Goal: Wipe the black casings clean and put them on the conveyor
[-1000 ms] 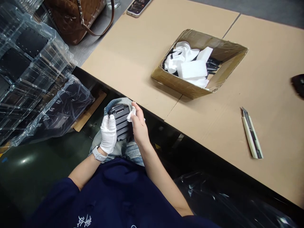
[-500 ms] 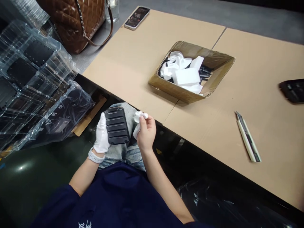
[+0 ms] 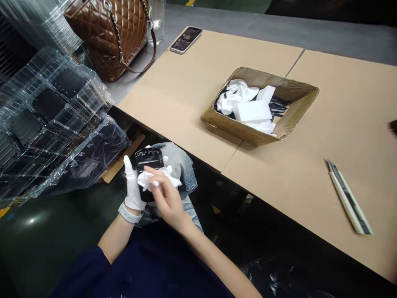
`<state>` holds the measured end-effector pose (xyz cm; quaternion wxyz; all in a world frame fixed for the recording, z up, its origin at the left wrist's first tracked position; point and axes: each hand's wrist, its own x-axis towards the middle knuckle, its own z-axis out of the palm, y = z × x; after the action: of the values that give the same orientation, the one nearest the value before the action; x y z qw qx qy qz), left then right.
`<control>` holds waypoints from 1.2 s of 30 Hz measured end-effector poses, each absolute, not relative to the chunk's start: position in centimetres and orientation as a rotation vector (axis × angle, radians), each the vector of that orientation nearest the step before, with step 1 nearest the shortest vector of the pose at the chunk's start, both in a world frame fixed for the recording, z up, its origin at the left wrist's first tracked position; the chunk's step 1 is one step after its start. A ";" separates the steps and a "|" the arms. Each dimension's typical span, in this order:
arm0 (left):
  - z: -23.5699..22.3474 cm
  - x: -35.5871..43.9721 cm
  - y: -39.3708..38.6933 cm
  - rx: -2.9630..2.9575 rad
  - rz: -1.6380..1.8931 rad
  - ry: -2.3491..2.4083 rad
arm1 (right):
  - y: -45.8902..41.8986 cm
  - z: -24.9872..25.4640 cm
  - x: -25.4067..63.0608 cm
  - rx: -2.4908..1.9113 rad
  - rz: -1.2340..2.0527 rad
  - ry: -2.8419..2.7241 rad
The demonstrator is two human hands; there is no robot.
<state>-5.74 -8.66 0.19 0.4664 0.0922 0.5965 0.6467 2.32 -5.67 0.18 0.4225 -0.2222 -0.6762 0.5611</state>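
Note:
My left hand (image 3: 133, 186), in a white glove, holds a black rectangular plastic part (image 3: 149, 156) from its left side and underneath, above my lap. Glossy recessed shapes show near the part's top end. Bare and ungloved, my right hand (image 3: 166, 196) presses a crumpled white cloth (image 3: 149, 179) against the face of the part. The cloth and fingers hide the part's middle.
On the cardboard-covered table (image 3: 273, 186) stand an open carton (image 3: 235, 131) of white foam and black pieces, a utility knife (image 3: 350, 198) and a phone (image 3: 186, 40). A brown quilted bag (image 3: 108, 37) stands behind clear plastic trays (image 3: 62, 91) holding black parts.
My right hand has moved left with the cloth, from beside the part onto it. The black part now shows a different face, with recesses instead of ribs. The view has shifted slightly.

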 end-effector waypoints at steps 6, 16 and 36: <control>1.0 -7.1 -7.1 -0.109 1.612 0.580 | -2.1 -1.5 4.6 -0.992 1.165 -1.131; 0.5 -7.3 -7.3 -0.186 1.541 0.494 | -2.6 -6.0 7.4 -1.346 1.220 -1.450; 2.0 -6.8 -6.6 -0.103 1.555 0.626 | -4.4 -0.9 5.5 -0.952 0.704 -2.119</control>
<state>-6.76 -6.61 2.01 0.6677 -0.0458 0.2777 0.6892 5.51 -4.40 -0.93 0.3497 -0.3675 -0.8178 0.2718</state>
